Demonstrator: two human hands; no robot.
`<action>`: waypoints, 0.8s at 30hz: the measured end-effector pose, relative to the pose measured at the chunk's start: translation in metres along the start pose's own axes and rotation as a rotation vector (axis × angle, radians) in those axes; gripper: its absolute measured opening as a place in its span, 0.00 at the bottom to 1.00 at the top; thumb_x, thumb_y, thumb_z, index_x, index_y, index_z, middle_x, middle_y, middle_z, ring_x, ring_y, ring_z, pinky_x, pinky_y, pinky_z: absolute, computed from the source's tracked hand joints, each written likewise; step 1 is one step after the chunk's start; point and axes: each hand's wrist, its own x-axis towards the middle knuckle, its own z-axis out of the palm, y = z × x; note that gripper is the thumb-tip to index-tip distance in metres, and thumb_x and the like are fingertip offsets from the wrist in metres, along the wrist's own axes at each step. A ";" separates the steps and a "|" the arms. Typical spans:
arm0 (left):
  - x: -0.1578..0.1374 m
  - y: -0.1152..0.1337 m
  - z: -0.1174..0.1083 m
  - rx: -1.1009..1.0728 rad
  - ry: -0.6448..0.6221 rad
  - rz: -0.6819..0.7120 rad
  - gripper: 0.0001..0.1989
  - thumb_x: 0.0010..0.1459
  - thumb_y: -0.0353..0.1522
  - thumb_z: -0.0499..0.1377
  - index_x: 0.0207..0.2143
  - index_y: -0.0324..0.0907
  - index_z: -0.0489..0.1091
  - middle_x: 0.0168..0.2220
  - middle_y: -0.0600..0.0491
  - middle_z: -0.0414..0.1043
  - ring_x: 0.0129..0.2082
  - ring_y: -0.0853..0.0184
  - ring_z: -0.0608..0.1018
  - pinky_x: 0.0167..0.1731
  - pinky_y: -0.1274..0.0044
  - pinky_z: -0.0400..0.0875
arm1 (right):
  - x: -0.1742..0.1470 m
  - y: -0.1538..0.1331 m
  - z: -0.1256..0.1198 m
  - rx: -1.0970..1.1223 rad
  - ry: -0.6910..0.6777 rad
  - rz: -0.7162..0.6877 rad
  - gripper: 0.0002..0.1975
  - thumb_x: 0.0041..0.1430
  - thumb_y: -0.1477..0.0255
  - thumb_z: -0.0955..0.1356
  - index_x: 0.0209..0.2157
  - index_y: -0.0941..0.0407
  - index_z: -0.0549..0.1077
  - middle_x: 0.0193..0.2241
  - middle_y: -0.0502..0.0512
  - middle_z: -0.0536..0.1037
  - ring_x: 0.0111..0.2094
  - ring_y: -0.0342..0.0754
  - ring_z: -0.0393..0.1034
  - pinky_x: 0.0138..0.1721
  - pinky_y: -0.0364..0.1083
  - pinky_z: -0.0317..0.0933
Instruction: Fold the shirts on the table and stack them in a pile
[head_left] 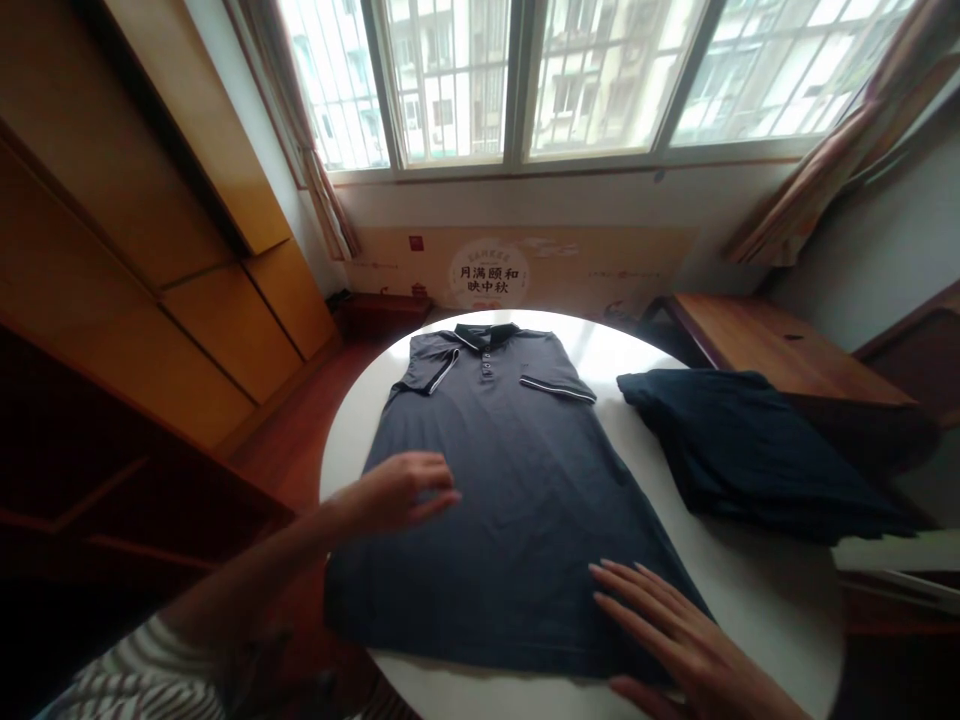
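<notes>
A dark grey polo shirt point(487, 500) lies spread front side up on a white round table point(750, 590), its black collar pointing toward the window. White-edged trim runs along both short sleeves. Over the shirt's left side hovers my left hand point(409, 490), fingers a little bent and apart, with nothing between them; it is slightly blurred. My right hand point(675, 640) rests on the lower right part of the shirt near the hem, fingers stretched out and spread. To the right sits a folded dark navy garment point(750, 440) on the table.
Behind the table is a wooden desk point(795, 350) at the right, below a barred window point(517, 80) with curtains. Wooden cabinets point(247, 330) stand on the left. A pale object point(896, 552) with a jagged edge juts in at the right.
</notes>
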 end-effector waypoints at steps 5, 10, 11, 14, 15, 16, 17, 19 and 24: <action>-0.094 0.059 0.036 0.108 -0.073 0.086 0.32 0.54 0.46 0.66 0.58 0.42 0.67 0.55 0.42 0.70 0.55 0.54 0.72 0.55 0.62 0.70 | -0.031 -0.006 0.017 -0.071 0.115 -0.026 0.24 0.61 0.69 0.70 0.59 0.56 0.70 0.58 0.58 0.72 0.60 0.55 0.65 0.55 0.50 0.69; -0.133 0.058 0.039 0.279 0.024 0.025 0.14 0.62 0.25 0.56 0.49 0.40 0.73 0.52 0.45 0.74 0.51 0.60 0.76 0.50 0.69 0.77 | -0.037 -0.002 0.008 0.035 0.086 -0.053 0.20 0.64 0.76 0.65 0.58 0.56 0.71 0.57 0.58 0.73 0.58 0.52 0.67 0.55 0.48 0.69; -0.136 0.058 0.037 0.292 0.036 0.025 0.14 0.62 0.23 0.55 0.48 0.40 0.73 0.50 0.45 0.75 0.50 0.61 0.77 0.49 0.70 0.77 | -0.037 -0.001 0.006 0.049 0.079 -0.059 0.20 0.65 0.76 0.64 0.57 0.55 0.72 0.57 0.58 0.74 0.58 0.52 0.68 0.54 0.48 0.69; -0.140 0.061 0.037 0.307 0.062 0.020 0.13 0.62 0.26 0.56 0.49 0.39 0.73 0.49 0.44 0.75 0.49 0.60 0.78 0.47 0.70 0.79 | -0.035 0.002 0.003 0.054 0.076 -0.076 0.19 0.65 0.77 0.63 0.55 0.55 0.74 0.55 0.58 0.75 0.56 0.52 0.70 0.54 0.48 0.70; -0.141 0.062 0.039 0.312 0.073 0.022 0.13 0.62 0.27 0.57 0.49 0.38 0.72 0.49 0.44 0.75 0.49 0.60 0.78 0.46 0.70 0.79 | -0.033 0.001 0.004 0.045 0.080 -0.085 0.18 0.65 0.78 0.63 0.54 0.56 0.74 0.54 0.58 0.76 0.56 0.51 0.70 0.53 0.47 0.70; -0.141 0.063 0.041 0.318 0.084 0.030 0.13 0.62 0.27 0.56 0.48 0.38 0.72 0.49 0.44 0.75 0.48 0.60 0.78 0.46 0.71 0.79 | -0.032 0.001 0.005 0.032 0.093 -0.095 0.18 0.65 0.78 0.63 0.53 0.56 0.75 0.53 0.58 0.77 0.56 0.51 0.70 0.52 0.46 0.71; -0.141 0.063 0.044 0.326 0.095 0.042 0.12 0.62 0.25 0.56 0.48 0.38 0.73 0.48 0.44 0.76 0.47 0.61 0.78 0.46 0.71 0.79 | -0.031 0.000 0.006 0.017 0.110 -0.104 0.18 0.64 0.78 0.63 0.52 0.57 0.75 0.52 0.59 0.77 0.55 0.51 0.71 0.51 0.46 0.71; -0.141 0.062 0.050 0.342 0.133 0.065 0.13 0.62 0.22 0.53 0.46 0.37 0.73 0.45 0.44 0.77 0.45 0.63 0.79 0.45 0.73 0.79 | -0.029 -0.001 0.007 -0.005 0.159 -0.113 0.17 0.64 0.79 0.63 0.50 0.59 0.76 0.49 0.60 0.79 0.54 0.51 0.72 0.49 0.45 0.72; -0.138 0.059 0.055 0.332 0.297 0.093 0.13 0.63 0.21 0.50 0.45 0.37 0.71 0.41 0.46 0.77 0.41 0.65 0.80 0.42 0.76 0.79 | -0.031 0.002 0.008 -0.016 0.207 -0.078 0.18 0.62 0.81 0.62 0.51 0.58 0.75 0.47 0.60 0.79 0.50 0.51 0.74 0.46 0.45 0.73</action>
